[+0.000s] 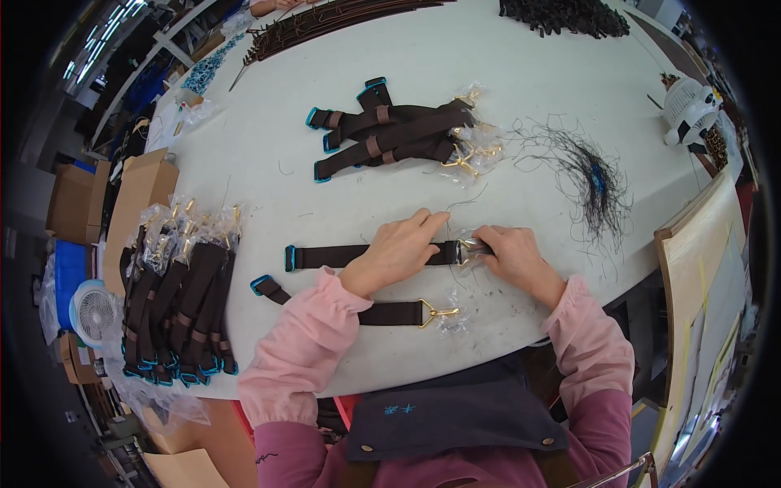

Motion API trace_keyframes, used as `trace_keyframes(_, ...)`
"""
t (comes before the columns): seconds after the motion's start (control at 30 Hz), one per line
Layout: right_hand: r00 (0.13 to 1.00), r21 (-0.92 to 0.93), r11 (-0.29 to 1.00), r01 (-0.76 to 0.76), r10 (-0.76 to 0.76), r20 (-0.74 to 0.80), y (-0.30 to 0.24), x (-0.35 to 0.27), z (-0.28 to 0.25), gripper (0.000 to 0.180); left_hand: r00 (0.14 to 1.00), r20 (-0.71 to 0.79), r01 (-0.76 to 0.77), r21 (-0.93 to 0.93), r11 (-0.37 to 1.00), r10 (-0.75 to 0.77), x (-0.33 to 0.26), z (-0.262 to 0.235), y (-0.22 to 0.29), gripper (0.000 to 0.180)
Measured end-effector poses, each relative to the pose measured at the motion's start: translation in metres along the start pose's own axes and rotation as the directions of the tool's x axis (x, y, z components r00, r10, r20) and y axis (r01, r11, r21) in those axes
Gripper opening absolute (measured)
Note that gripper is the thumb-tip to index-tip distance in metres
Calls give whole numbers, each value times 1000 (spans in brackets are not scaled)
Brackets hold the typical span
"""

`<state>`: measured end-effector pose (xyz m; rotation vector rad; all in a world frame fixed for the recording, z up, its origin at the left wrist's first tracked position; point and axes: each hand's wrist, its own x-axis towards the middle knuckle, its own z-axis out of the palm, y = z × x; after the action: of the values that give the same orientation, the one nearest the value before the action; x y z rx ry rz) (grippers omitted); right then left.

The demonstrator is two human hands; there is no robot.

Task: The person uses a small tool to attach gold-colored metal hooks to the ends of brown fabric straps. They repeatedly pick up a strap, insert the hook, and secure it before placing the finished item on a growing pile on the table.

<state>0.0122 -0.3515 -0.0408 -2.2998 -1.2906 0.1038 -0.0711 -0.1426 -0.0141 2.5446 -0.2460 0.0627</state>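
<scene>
A dark brown webbing strap (pixel 321 258) with a blue-wrapped buckle (pixel 290 259) lies across the table before me. My left hand (pixel 394 250) rests over it and holds it down, thumb on the webbing and index finger stretched to the right. At the strap's right end is a metal clasp (pixel 464 252) in clear plastic. Close against that end, my right hand (pixel 514 256) is closed around a small dark tool (pixel 482 246), mostly hidden by the fingers. Nearer to me lies a second strap (pixel 390 314), partly under my left sleeve, with a gold-coloured snap hook (pixel 439 313).
Several straps (pixel 390 134) are piled beyond my hands; more hang in a bundle (pixel 183 301) at the left edge. Loose black threads (pixel 590 175) form a tangle at right. A white fan (pixel 690 110), dark cords (pixel 325 28) and a black heap (pixel 565 16) sit farther off.
</scene>
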Motion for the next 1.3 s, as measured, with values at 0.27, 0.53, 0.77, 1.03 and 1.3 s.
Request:
trace_keyframes(0.27, 967, -13, 992, -122, 122, 222, -9, 14, -29, 31, 996, 62, -58, -41, 997, 60, 9, 21, -15, 10)
trace_keyframes(0.53, 972, 36, 999, 29, -37, 234, -8, 39, -33, 16, 997, -54, -55, 5, 998, 56, 6, 29, -17, 3)
trace_keyframes(0.77, 975, 89, 996, -4, -16, 223, -6, 28, -21, 14, 992, -106, -70, 22, 997, 72, 5, 32, -16, 2)
trace_keyframes(1.03, 991, 113, 993, -24, 9, 133, -5, 23, -11, 14, 994, -81, -63, 71, 996, 68, 5, 31, -14, 2)
trace_keyframes(1.3, 991, 82, 996, 43, -52, 122, -10, 21, -12, 12, 992, -126, -3, 57, 998, 10, -2, 31, -11, 6)
